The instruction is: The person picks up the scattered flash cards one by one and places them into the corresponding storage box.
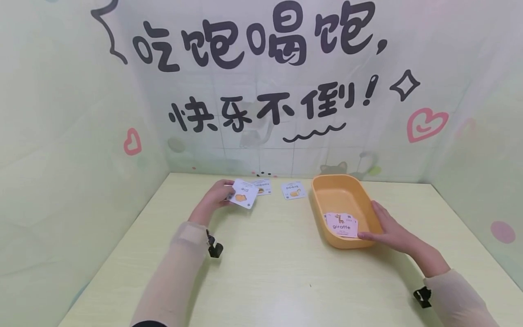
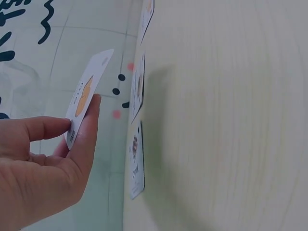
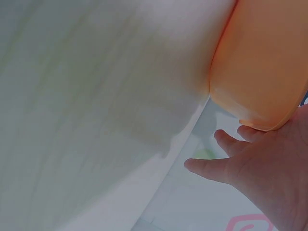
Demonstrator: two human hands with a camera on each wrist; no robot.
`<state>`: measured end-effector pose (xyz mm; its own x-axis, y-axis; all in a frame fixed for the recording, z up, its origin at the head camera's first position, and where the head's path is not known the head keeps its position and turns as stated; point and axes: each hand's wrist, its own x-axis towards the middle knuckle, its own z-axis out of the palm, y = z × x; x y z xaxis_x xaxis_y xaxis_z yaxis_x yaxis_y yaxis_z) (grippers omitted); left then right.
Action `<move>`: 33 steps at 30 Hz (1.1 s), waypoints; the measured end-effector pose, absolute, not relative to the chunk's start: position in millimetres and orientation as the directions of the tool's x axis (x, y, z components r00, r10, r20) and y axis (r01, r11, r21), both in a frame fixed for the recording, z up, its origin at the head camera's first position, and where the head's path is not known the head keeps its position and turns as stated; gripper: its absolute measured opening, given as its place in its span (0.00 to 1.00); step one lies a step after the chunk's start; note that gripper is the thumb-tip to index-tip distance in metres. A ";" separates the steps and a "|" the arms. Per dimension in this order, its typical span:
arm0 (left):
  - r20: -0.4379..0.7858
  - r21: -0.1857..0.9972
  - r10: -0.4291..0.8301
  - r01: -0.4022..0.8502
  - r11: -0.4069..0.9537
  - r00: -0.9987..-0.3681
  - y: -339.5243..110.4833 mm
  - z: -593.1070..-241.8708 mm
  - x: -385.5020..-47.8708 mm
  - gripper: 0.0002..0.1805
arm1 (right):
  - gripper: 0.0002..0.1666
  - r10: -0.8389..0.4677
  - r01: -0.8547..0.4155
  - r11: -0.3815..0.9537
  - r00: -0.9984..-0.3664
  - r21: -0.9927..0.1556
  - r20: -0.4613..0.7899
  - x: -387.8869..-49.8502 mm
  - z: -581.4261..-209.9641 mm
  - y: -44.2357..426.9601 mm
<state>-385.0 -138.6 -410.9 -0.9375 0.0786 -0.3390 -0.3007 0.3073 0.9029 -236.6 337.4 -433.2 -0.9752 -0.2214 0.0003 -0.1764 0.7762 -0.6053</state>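
The left hand point(image 1: 217, 194) pinches the pie card point(image 1: 244, 194) between thumb and fingers, held above the table; the left wrist view shows this card point(image 2: 87, 96) tilted, thumb on one side and fingers on the other. Behind it lies the hamburger card point(image 1: 263, 187), partly covered by it in the head view. A card with a small picture point(image 2: 136, 166) lies nearest the left hand point(image 2: 53, 168) in the left wrist view. At the orange tray point(image 1: 346, 244), the right hand point(image 1: 394, 232) rests on the right rim, thumb near the giraffe card point(image 1: 342, 225) inside.
The bread card point(image 1: 293, 190) lies flat between the hamburger card and the tray. Other card edges show under the giraffe card. A printed cloth point(image 1: 261, 154) hangs along the table's back edge, with more cloth at both sides.
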 end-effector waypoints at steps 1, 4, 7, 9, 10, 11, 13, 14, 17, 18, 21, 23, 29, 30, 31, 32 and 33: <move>-0.337 0.905 0.085 -0.298 0.303 -0.938 -134.2 -410.4 -384.9 0.30 | 0.70 -0.222 -0.177 0.776 -0.975 -0.605 0.000 -236.7 -433.5 337.4; -0.323 0.913 0.105 -0.280 0.297 -0.941 -120.9 -409.8 -384.7 0.29 | 0.69 -0.223 -0.178 0.776 -0.975 -0.605 0.001 -237.1 -434.2 337.7; -0.312 0.917 0.120 -0.265 0.298 -0.942 -106.8 -408.4 -383.5 0.28 | 0.69 -0.224 -0.180 0.777 -0.975 -0.603 0.002 -237.0 -434.5 337.8; -0.305 0.918 0.126 -0.256 0.302 -0.944 -97.2 -407.6 -382.4 0.28 | 0.69 -0.225 -0.181 0.777 -0.974 -0.602 0.003 -237.0 -434.5 337.9; -0.302 0.919 0.130 -0.252 0.304 -0.944 -92.5 -406.9 -381.5 0.28 | 0.69 -0.225 -0.181 0.778 -0.974 -0.602 0.002 -237.0 -434.4 337.9; -0.301 0.919 0.137 -0.249 0.305 -0.944 -87.9 -406.1 -380.2 0.27 | 0.69 -0.225 -0.180 0.778 -0.974 -0.601 0.002 -237.0 -434.4 337.9; -0.295 0.921 0.152 -0.238 0.307 -0.943 -78.6 -404.5 -377.8 0.27 | 0.69 -0.225 -0.181 0.777 -0.974 -0.603 0.002 -237.1 -434.5 338.0; -0.293 0.922 0.160 -0.234 0.309 -0.943 -73.8 -403.7 -376.5 0.27 | 0.69 -0.225 -0.181 0.777 -0.974 -0.602 0.003 -237.2 -434.6 338.1; -0.287 0.927 0.195 -0.221 0.302 -0.938 -59.5 -400.6 -372.2 0.28 | 0.69 -0.225 -0.182 0.777 -0.974 -0.602 0.004 -237.3 -434.9 338.1; -0.284 0.929 0.205 -0.216 0.300 -0.937 -54.6 -399.5 -370.9 0.28 | 0.69 -0.225 -0.184 0.777 -0.974 -0.603 0.007 -237.3 -434.9 338.1; -0.269 0.938 0.245 -0.196 0.285 -0.932 -40.8 -398.0 -367.7 0.27 | 0.69 -0.225 -0.185 0.776 -0.974 -0.602 0.009 -236.9 -434.7 337.9; -0.255 0.944 0.265 -0.181 0.275 -0.930 -32.0 -397.8 -366.2 0.27 | 0.69 -0.224 -0.185 0.777 -0.974 -0.602 0.009 -236.8 -434.5 337.8; -0.254 0.952 0.324 -0.176 0.251 -0.911 -6.4 -395.2 -358.4 0.26 | 0.69 -0.225 -0.184 0.776 -0.974 -0.604 0.008 -236.8 -434.1 337.7; -0.255 0.952 0.332 -0.175 0.251 -0.908 -2.4 -395.5 -357.3 0.26 | 0.69 -0.225 -0.184 0.775 -0.974 -0.604 0.009 -236.8 -434.0 337.7; -0.254 0.953 0.340 -0.174 0.249 -0.905 1.4 -396.1 -356.5 0.25 | 0.69 -0.225 -0.184 0.775 -0.974 -0.604 0.009 -236.7 -433.9 337.6; -0.252 0.954 0.349 -0.171 0.247 -0.903 5.1 -397.0 -355.9 0.25 | 0.69 -0.225 -0.185 0.775 -0.974 -0.605 0.009 -236.7 -434.0 337.6; -0.249 0.954 0.355 -0.167 0.248 -0.901 9.0 -397.9 -355.5 0.25 | 0.69 -0.225 -0.184 0.774 -0.974 -0.606 0.008 -236.7 -434.0 337.5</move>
<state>-355.5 9.0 -397.9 -0.9010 0.3551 -0.2493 -0.1665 0.2475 0.9545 -236.7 337.5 -434.0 -0.9743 -0.2252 0.0081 -0.1841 0.7742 -0.6056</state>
